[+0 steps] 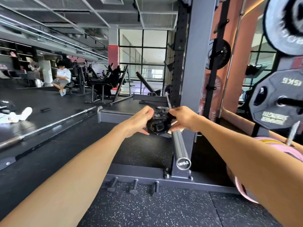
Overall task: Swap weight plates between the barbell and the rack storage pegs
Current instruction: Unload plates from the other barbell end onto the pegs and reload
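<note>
Black and small, the round plate (pixel 156 124) sits at the inner end of the steel barbell sleeve (pixel 179 145), a collar clamp on top; left hand (pixel 139 121) and right hand (pixel 183 118) curl around its edges, gripping both sides.

Seated person (pixel 63 79), distant gym machines (pixel 105 82)

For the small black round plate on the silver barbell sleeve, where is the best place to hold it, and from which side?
Grip the small black round plate at its outer rim, one hand from each side, as the left hand and right hand do now. Its round face stands upright across the silver barbell sleeve, so opposite edges probably give fingers the surest hold for sliding it toward the sleeve's free end.
</note>
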Available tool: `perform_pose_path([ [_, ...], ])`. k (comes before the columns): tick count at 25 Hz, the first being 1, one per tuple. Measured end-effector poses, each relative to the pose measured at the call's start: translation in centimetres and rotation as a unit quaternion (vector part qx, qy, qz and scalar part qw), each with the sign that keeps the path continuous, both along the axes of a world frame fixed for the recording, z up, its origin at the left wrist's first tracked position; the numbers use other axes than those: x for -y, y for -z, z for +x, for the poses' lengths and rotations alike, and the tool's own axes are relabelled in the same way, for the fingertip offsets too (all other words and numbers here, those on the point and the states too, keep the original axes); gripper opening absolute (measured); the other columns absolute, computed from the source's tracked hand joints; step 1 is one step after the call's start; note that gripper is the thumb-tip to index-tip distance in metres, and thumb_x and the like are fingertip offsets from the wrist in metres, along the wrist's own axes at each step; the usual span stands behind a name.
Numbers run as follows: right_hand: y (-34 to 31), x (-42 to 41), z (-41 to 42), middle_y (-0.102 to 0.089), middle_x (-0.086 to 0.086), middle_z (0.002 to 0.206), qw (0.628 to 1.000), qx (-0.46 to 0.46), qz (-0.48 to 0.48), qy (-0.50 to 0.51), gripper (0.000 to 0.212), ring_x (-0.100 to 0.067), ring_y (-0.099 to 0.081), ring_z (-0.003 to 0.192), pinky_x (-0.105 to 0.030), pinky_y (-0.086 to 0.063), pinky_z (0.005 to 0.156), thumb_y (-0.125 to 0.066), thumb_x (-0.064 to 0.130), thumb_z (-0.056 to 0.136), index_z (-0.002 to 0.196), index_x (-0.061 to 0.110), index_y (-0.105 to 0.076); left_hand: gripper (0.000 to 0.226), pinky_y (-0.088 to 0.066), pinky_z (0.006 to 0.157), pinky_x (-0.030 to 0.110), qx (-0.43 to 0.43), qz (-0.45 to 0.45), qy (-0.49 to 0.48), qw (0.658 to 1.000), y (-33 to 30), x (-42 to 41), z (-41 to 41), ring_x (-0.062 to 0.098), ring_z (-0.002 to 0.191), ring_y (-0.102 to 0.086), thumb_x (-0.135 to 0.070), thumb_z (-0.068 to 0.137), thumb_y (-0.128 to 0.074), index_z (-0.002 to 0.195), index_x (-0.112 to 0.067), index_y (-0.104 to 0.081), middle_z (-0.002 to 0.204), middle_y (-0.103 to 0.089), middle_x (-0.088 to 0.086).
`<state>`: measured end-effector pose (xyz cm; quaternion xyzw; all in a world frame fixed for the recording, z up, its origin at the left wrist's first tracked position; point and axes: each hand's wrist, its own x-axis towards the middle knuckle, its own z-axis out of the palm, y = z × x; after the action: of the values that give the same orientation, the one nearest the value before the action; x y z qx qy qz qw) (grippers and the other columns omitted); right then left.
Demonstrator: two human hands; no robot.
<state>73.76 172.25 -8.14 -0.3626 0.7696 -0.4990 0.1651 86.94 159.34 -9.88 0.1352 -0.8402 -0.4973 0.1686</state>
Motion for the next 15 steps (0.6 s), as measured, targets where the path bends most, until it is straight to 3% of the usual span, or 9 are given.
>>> perform_pose_path([
  [3,-0.6,-3.5,1.4,-0.067,-0.027,0.094,0.999,0.027,0.016,0.026,0.022,-0.039,-0.07,0.088,-0.041,-0.061,0.068,-0.043,0.019,0.102,0.103,0.0,-0.055,0.037,-0.056,0.083,0.045,0.0,0.034,0.004,0.999,0.1,-3.1,0.5,0.012,0.055,-0.055,-0.042,0.105,-0.023,0.124,-0.014,-0.037,0.099,-0.057,0.009],
  [5,-0.9,-5.2,1.9,-0.066,-0.032,0.087,0.997,0.042,0.048,0.053,0.029,-0.046,-0.07,0.083,-0.045,-0.06,0.063,-0.039,0.017,0.101,0.109,-0.008,-0.052,0.044,-0.056,0.074,0.043,0.016,0.061,0.006,0.998,0.4,-4.8,0.2,0.016,0.054,-0.056,-0.047,0.104,-0.023,0.131,-0.012,-0.03,0.098,-0.058,0.011],
  [8,-0.3,-7.5,2.7,-0.067,-0.031,0.073,0.989,0.064,0.091,0.095,0.03,-0.041,-0.069,0.067,-0.045,-0.06,0.06,-0.036,0.015,0.099,0.104,-0.011,-0.05,0.065,-0.05,0.049,0.03,0.068,0.094,-0.002,0.993,1.6,-6.8,-1.0,0.023,0.054,-0.057,-0.055,0.101,-0.022,0.144,-0.007,-0.015,0.088,-0.06,0.018],
  [10,0.7,-8.9,2.9,-0.066,-0.026,0.062,0.984,0.084,0.106,0.12,0.026,-0.036,-0.067,0.061,-0.041,-0.06,0.063,-0.035,0.015,0.098,0.091,-0.005,-0.049,0.075,-0.046,0.042,0.026,0.099,0.117,0.004,0.988,2.8,-7.6,-1.8,0.023,0.052,-0.055,-0.062,0.098,-0.022,0.146,-0.004,-0.023,0.089,-0.058,0.02],
  [12,2.1,-9.8,2.9,-0.065,-0.024,0.069,0.978,0.104,0.121,0.133,0.024,-0.034,-0.065,0.062,-0.04,-0.058,0.067,-0.036,0.015,0.099,0.089,-0.002,-0.05,0.078,-0.047,0.044,0.026,0.121,0.149,0.011,0.981,4.4,-8.1,-2.2,0.021,0.056,-0.053,-0.069,0.093,-0.025,0.144,-0.009,-0.031,0.096,-0.054,0.017],
  [15,4.7,-9.9,2.3,-0.065,-0.024,0.079,0.971,0.127,0.149,0.135,0.027,-0.032,-0.065,0.063,-0.035,-0.058,0.064,-0.036,0.017,0.101,0.098,-0.004,-0.053,0.08,-0.047,0.047,0.027,0.124,0.18,0.008,0.976,6.8,-8.8,-2.4,0.02,0.062,-0.053,-0.073,0.09,-0.034,0.148,-0.023,-0.011,0.107,-0.056,0.017],
])
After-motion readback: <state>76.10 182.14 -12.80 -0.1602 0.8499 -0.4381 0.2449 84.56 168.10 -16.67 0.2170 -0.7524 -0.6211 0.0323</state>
